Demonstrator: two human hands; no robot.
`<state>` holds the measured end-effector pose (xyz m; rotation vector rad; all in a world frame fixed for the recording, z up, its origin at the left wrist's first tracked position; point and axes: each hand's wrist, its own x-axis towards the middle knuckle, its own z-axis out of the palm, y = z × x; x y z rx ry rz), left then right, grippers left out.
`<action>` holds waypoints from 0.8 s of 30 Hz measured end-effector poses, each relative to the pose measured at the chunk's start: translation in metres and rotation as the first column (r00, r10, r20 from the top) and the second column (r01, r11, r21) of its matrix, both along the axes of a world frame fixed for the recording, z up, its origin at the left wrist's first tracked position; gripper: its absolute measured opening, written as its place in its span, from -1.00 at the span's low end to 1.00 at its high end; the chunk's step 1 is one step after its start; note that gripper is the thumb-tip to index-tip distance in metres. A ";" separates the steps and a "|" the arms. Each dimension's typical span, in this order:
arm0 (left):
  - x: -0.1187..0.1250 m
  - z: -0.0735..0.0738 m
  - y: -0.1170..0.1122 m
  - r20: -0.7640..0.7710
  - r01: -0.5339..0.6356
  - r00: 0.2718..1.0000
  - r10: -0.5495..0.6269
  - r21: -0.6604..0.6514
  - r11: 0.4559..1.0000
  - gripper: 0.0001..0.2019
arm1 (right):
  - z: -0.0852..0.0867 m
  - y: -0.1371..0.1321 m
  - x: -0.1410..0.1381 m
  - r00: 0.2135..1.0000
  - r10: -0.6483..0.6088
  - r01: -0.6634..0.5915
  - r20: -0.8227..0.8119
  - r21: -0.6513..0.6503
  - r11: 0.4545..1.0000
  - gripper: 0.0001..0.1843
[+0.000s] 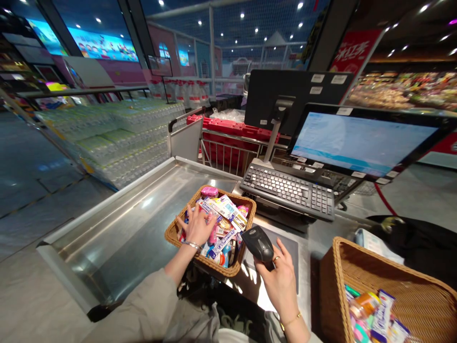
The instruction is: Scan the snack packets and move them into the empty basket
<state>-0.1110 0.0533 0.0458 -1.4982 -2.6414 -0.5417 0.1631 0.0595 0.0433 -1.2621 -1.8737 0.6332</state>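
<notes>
My left hand (197, 225) rests inside a wicker basket (174, 232) on the steel checkout counter, fingers spread flat over several small colourful snack packets (225, 211). It has a bracelet at the wrist and holds nothing that I can see. My right hand (280, 278) is closed round the grip of a black barcode scanner (257, 243), which points toward the basket from just right of it. The scanner hovers over a dark pad on the counter.
A black keyboard (290, 189) and a lit till screen (360, 142) stand behind the basket. A second wicker basket (392, 278) with packets sits at the lower right. A steel counter tray (117, 224) stretches left. A trolley with red crates stands behind.
</notes>
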 end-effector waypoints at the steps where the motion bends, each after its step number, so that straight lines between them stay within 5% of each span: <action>1: -0.001 -0.002 -0.002 -0.029 0.001 1.000 -0.001 -0.001 1.000 -0.51 | 0.000 0.000 0.000 1.000 -0.001 0.001 -0.001 -0.002 1.000 -0.67; 9: -0.012 -0.006 -0.017 -0.106 0.002 0.994 -0.016 -0.127 0.992 -0.38 | -0.001 0.000 0.000 1.000 0.006 -0.006 0.003 0.005 1.000 -0.67; 16: -0.055 0.025 -0.013 -0.105 0.314 0.937 -0.333 -0.163 0.935 -0.63 | 0.000 -0.002 0.001 1.000 0.011 -0.011 -0.001 0.005 1.000 -0.73; 20: -0.066 0.045 -0.004 -0.124 0.551 0.785 -0.607 -0.310 0.775 -0.55 | 0.000 -0.004 0.000 1.000 0.022 -0.022 0.000 0.010 1.000 -0.73; 24: -0.058 0.044 0.003 -0.017 0.714 0.634 -0.773 -0.372 0.593 -0.45 | 0.002 -0.006 -0.001 1.000 0.021 -0.020 -0.014 0.013 1.000 -0.72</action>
